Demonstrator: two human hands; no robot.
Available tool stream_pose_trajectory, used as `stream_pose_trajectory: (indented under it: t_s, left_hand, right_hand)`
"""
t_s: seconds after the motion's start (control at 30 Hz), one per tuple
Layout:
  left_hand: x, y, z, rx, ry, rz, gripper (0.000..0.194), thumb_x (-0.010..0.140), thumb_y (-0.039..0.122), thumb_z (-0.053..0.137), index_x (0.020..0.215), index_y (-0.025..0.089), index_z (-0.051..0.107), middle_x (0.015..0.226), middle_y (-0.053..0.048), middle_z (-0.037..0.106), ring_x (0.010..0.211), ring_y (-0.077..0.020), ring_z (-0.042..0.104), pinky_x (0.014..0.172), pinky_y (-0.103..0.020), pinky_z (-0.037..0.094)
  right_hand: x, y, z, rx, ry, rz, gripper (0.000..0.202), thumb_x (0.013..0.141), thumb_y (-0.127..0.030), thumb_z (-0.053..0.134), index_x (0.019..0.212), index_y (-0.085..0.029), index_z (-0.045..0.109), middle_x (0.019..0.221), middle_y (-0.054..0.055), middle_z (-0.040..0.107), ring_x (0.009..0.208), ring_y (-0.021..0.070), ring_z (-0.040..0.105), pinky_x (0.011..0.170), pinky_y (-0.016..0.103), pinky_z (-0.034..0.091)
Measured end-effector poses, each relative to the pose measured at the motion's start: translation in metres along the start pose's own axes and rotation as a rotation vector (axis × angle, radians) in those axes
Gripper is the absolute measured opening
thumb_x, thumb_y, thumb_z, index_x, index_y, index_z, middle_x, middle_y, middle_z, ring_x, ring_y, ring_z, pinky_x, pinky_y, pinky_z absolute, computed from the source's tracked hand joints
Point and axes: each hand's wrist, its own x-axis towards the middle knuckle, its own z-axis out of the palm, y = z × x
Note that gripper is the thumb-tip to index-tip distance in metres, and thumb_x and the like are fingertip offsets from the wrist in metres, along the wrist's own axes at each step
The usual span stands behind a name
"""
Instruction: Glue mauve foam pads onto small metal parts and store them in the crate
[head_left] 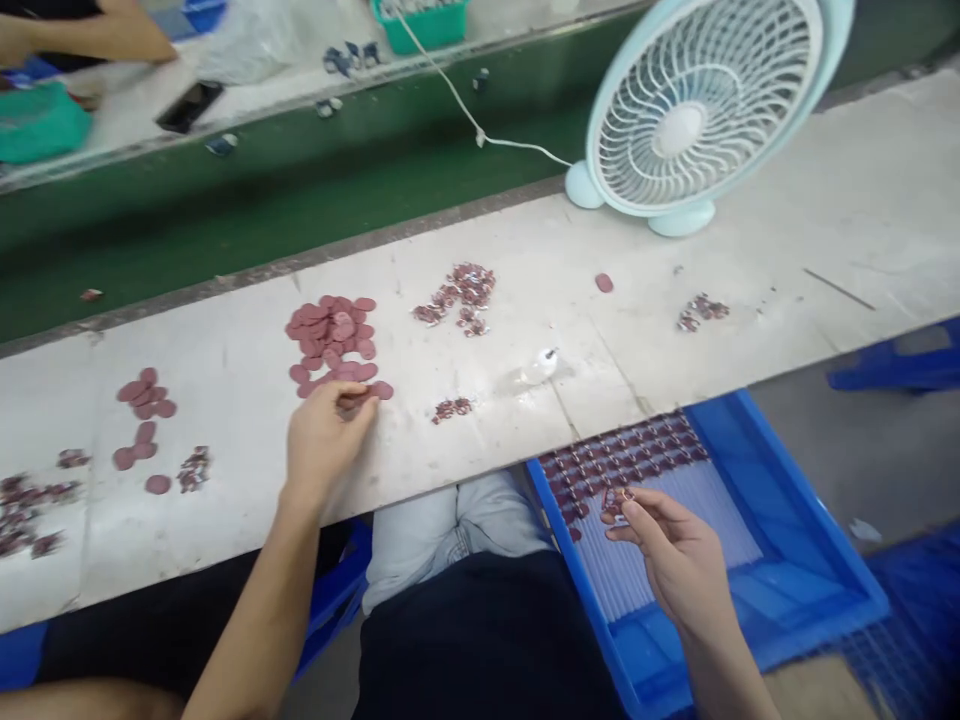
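Your left hand (326,440) is left of centre in the frame, thumb and forefinger drawn together at the lower edge of the pile of reddish discs (327,330). One disc (382,390) sits right at the fingertips; you cannot tell from this view whether they pinch it.

Your right hand (679,560), at the lower right, grips a small reddish piece (615,503) between thumb and fingers. It is above the blue tray (814,575), where rows of similar pieces (637,450) line the upper part of a ridged white sheet (675,515).

On the white table (525,430), a heap of small shiny pieces (466,290) lies just above the middle of the frame, with a smaller cluster (451,409) below it and a white bottle (541,366) to its lower right. A pale blue fan (697,120) stands at the upper right. At the upper left, a co-worker's arm (112,35) shows near a dark phone (190,107).
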Motion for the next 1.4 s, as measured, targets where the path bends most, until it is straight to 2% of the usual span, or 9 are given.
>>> stream_pose_trajectory:
  t_s: [0.1,0.2,0.3,0.4,0.53,0.67,0.83,1.23,1.4]
  left_hand:
    - [0.001,-0.005,0.000,-0.167,-0.026,-0.129,0.031,0.073,0.035,0.080,0.097,0.017,0.070,0.088,-0.002,0.073,0.075,-0.0176,0.066,0.072,-0.031,0.053]
    - [-0.003,-0.003,-0.003,-0.299,0.002,-0.172,0.028,0.069,0.031,0.084,0.089,0.017,0.070,0.085,0.000,0.072,0.074,-0.0149,0.066,0.069,-0.027,0.053]
    - [-0.012,0.009,-0.007,-0.530,0.086,-0.176,0.025,0.064,0.022,0.087,0.082,0.016,0.070,0.076,0.002,0.070,0.074,-0.0174,0.069,0.061,-0.026,0.054]
    - [-0.022,0.024,-0.008,-0.697,0.113,-0.134,0.022,0.061,0.015,0.085,0.077,0.016,0.070,0.063,0.003,0.066,0.057,-0.0151,0.063,0.047,-0.025,0.046]
    - [-0.032,0.038,-0.004,-0.838,0.089,-0.122,0.021,0.057,0.012,0.083,0.072,0.019,0.072,0.065,0.003,0.067,0.048,-0.0113,0.053,0.042,-0.026,0.039]
    - [-0.039,0.048,-0.005,-0.966,-0.003,-0.221,0.019,0.062,0.016,0.083,0.080,0.018,0.077,0.076,-0.003,0.073,0.054,-0.0132,0.056,0.043,-0.026,0.040]
    - [-0.042,0.056,-0.011,-1.068,-0.104,-0.313,0.029,0.071,0.024,0.077,0.098,0.015,0.079,0.097,-0.014,0.078,0.064,-0.0153,0.060,0.046,-0.024,0.045]
    - [-0.048,0.050,-0.010,-1.015,-0.072,-0.308,0.035,0.067,0.031,0.086,0.100,0.021,0.079,0.092,-0.008,0.080,0.063,-0.0123,0.061,0.046,-0.020,0.048]
    - [-0.049,0.053,-0.007,-0.992,-0.094,-0.303,0.030,0.069,0.031,0.085,0.098,0.024,0.080,0.092,-0.007,0.080,0.063,-0.0134,0.062,0.046,-0.021,0.048]
  right_hand:
    - [-0.002,0.031,-0.025,-0.178,0.042,-0.005,0.035,0.084,-0.048,0.071,0.102,-0.020,0.067,0.093,0.007,0.073,0.083,0.0226,0.072,0.070,0.039,0.065]
    - [-0.003,0.070,-0.041,-0.308,0.049,0.039,0.035,0.084,-0.047,0.069,0.102,-0.017,0.068,0.095,0.009,0.074,0.085,0.0241,0.072,0.076,0.042,0.063]
    - [-0.004,0.111,-0.045,-0.455,0.035,0.045,0.029,0.087,-0.043,0.067,0.100,-0.016,0.070,0.098,0.011,0.074,0.088,0.0243,0.071,0.081,0.042,0.061]
    - [-0.006,0.145,-0.043,-0.571,0.007,0.021,0.026,0.092,-0.038,0.064,0.103,-0.015,0.068,0.104,0.009,0.071,0.094,0.0215,0.069,0.086,0.042,0.058]
    - [-0.006,0.172,-0.041,-0.688,-0.035,-0.007,0.025,0.096,-0.036,0.061,0.109,-0.015,0.065,0.109,0.006,0.068,0.096,0.0194,0.067,0.087,0.041,0.057]
    - [-0.004,0.180,-0.041,-0.793,-0.063,-0.024,0.027,0.097,-0.037,0.060,0.112,-0.016,0.064,0.111,0.007,0.067,0.099,0.0205,0.066,0.090,0.044,0.055]
    - [-0.002,0.180,-0.038,-0.878,-0.070,-0.039,0.029,0.098,-0.039,0.058,0.115,-0.017,0.064,0.113,0.007,0.067,0.102,0.0214,0.065,0.092,0.045,0.054]
    - [-0.009,0.167,-0.035,-0.940,-0.039,-0.046,0.031,0.097,-0.040,0.057,0.115,-0.015,0.063,0.105,0.008,0.067,0.092,0.0194,0.065,0.084,0.039,0.054]
    - [-0.015,0.165,-0.031,-0.938,-0.193,-0.041,0.027,0.097,-0.041,0.058,0.104,-0.016,0.066,0.088,0.002,0.068,0.079,0.0160,0.065,0.079,0.037,0.055]
